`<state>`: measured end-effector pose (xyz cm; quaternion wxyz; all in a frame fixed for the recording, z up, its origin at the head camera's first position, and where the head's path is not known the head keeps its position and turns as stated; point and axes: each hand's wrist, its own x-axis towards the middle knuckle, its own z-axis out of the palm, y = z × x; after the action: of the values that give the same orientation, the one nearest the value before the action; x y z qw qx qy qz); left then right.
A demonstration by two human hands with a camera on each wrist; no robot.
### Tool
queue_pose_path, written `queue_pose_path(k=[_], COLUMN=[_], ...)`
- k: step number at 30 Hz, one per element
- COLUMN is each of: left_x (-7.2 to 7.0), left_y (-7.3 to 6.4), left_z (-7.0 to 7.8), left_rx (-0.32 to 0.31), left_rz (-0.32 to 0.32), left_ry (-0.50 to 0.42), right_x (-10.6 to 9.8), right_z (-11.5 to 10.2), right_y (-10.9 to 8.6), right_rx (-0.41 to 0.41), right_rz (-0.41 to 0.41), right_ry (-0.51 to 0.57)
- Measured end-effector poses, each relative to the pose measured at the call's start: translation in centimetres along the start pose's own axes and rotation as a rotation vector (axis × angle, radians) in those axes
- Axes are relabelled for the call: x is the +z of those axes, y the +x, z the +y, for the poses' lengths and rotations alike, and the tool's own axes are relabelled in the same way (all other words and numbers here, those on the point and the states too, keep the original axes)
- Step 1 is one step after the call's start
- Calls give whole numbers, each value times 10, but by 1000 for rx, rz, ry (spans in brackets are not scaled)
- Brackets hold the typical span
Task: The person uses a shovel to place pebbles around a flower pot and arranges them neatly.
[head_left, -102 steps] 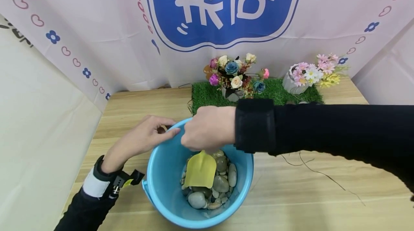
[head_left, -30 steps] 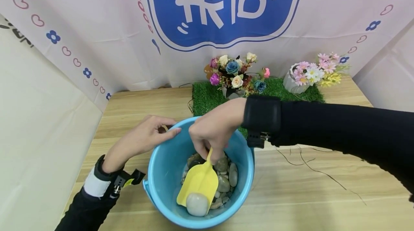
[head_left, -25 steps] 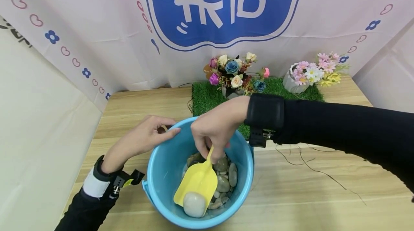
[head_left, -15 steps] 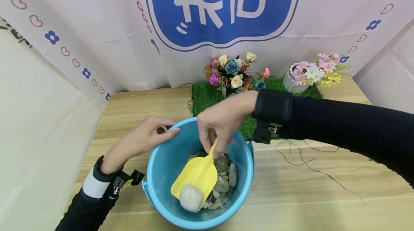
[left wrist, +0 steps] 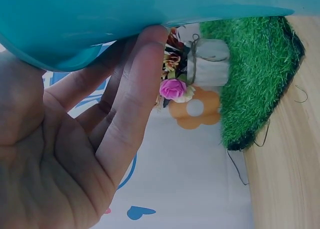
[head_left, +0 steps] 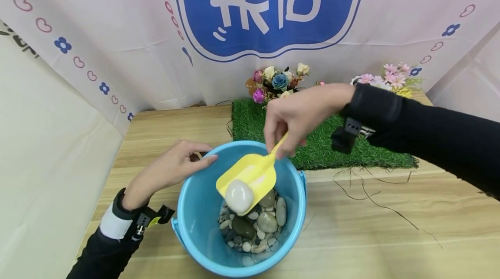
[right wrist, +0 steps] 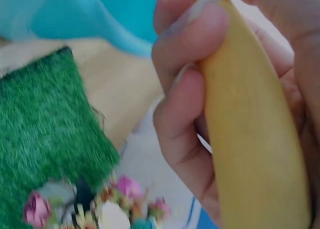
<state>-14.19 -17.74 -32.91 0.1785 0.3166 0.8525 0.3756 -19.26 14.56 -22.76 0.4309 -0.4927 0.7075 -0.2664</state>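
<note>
A blue bucket (head_left: 195, 251) stands on the table with grey and white stones (head_left: 267, 222) and some water at its bottom. My left hand (head_left: 175, 166) holds its rim at the upper left, thumb over the inner side and fingers outside; the left wrist view shows those fingers against the outer wall (left wrist: 125, 14). Over the bucket's mouth, my right hand (head_left: 294, 118) grips the handle of a yellow toy shovel (head_left: 254, 172). On the blade near its front edge lies one large, wet white stone (head_left: 239, 196). The right wrist view shows the fingers curled round the thick yellow handle (right wrist: 250, 119).
Behind the bucket lies a green artificial turf mat (head_left: 324, 153), partly under my right arm. On it stand a pot of mixed roses (head_left: 279, 81) and, partly hidden, a pot of pink and white daisies (head_left: 384, 80). Loose dark threads (head_left: 384, 205) lie on the wooden table (head_left: 371, 235).
The shovel first points down among the stones, then carries the white stone. My right hand has lifted it up and to the right, towards the far rim. The left hand stays put.
</note>
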Motion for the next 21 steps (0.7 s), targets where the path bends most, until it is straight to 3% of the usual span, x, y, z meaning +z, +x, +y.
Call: queue_pose_path(k=[12, 21], left_x=[-1, -1], left_y=[-2, -2], left_z=[0, 0], left_rx=[19, 13], left_rz=[11, 11], left_ry=[-3, 0], right_x=[-23, -22], right_z=[27, 65], right_y=[-73, -131], right_rx=[155, 249], right_rz=[196, 357], right_ry=[-3, 25])
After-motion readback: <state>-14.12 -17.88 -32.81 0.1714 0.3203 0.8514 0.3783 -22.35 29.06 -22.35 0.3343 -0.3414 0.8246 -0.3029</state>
